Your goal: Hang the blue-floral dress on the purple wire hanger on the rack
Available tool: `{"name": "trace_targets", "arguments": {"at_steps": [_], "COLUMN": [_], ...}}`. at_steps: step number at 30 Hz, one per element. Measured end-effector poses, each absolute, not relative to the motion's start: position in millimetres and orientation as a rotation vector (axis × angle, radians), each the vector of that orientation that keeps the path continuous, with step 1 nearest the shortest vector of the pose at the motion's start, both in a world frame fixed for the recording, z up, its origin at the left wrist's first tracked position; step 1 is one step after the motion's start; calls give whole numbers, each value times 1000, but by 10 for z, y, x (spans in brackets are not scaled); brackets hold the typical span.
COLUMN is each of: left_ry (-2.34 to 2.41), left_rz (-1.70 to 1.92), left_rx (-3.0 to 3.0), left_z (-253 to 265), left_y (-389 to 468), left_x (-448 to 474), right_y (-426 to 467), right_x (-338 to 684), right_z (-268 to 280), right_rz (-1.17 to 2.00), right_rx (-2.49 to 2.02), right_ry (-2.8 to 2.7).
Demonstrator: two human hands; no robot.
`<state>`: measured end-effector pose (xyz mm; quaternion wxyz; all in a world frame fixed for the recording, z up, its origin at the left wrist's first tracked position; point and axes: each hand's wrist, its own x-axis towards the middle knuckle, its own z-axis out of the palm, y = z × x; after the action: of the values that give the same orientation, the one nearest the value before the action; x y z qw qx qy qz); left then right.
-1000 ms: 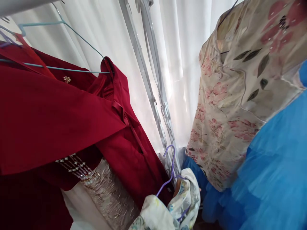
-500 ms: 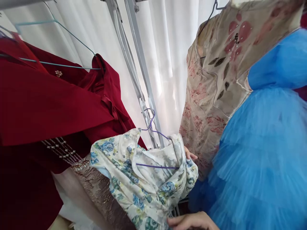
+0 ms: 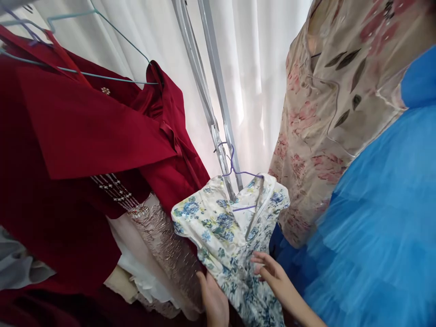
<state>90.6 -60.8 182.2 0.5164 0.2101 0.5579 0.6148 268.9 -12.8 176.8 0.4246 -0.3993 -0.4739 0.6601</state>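
A white dress [image 3: 218,227] with blue and green floral print hangs on a purple wire hanger [image 3: 233,169] hooked on a grey metal frame. At its left edge, my left hand [image 3: 214,297] has the thumb raised apart from the fingers; the fingertips are partly hidden against the cloth. My right hand [image 3: 272,272] is over the right side of the dress front, its fingers apart and slightly bent. The fingers gather no cloth that I can see.
Dark red garments [image 3: 102,122] hang on a teal hanger [image 3: 122,36] at left. A beige floral dress [image 3: 306,118] and a blue tulle dress [image 3: 381,204] hang at right. Grey metal uprights [image 3: 218,81] stand before a white curtain [image 3: 252,54].
The fingers at the dress's right shoulder are gone from there. Both hands now show lower, at the sides of the bodice. The dress hangs straighter and flatter, and the view has shifted.
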Motion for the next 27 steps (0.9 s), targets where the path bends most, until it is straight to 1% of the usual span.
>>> {"name": "trace_targets", "arguments": {"at_steps": [3, 7, 10, 13, 15, 17, 18, 20, 22, 23, 25, 27], "left_ry": [1454, 1506, 1531, 1625, 1781, 1925, 1946, 1852, 1707, 1661, 1617, 1577], "left_rz": [1661, 1694, 1730, 1790, 1982, 2139, 2099, 1757, 1409, 1326, 1314, 1343], "left_rx": [405, 450, 477, 547, 642, 902, 1099, 1474, 1622, 1630, 1618, 1627], "left_z": [1755, 1820, 1825, 1724, 1628, 1540, 1503, 1446, 1406, 1391, 1370, 1366], "left_y": [-675, -613, -569, -557, -543, -510, -486, -424, -349, -309, -234, -177], "left_x": [1031, 1116, 975, 719, 564, 482, 478, 540, 658, 718, 804, 836], "right_y": [16, 207, 285, 267, 208, 134, 98, 42, 10, 2, -5, -4], "right_x": [2607, 2553, 2534, 2471, 2396, 2316, 2282, 2245, 2250, 2263, 2294, 2303], "right_z": [1778, 1904, 1969, 1903, 1813, 1743, 1730, 1754, 1825, 1866, 1935, 1974], "right_rz": [1545, 1305, 1221, 1332, 1500, 1661, 1716, 1761, 1709, 1649, 1519, 1494], "right_rx": [-1004, -1009, -1035, -1032, -1035, -1027, -1019, -1006, -1020, -1039, -1082, -1101], "right_ry": [-1285, -1534, -1618, -1580, -1491, -1395, -1361, -1345, -1391, -1434, -1515, -1524]}}
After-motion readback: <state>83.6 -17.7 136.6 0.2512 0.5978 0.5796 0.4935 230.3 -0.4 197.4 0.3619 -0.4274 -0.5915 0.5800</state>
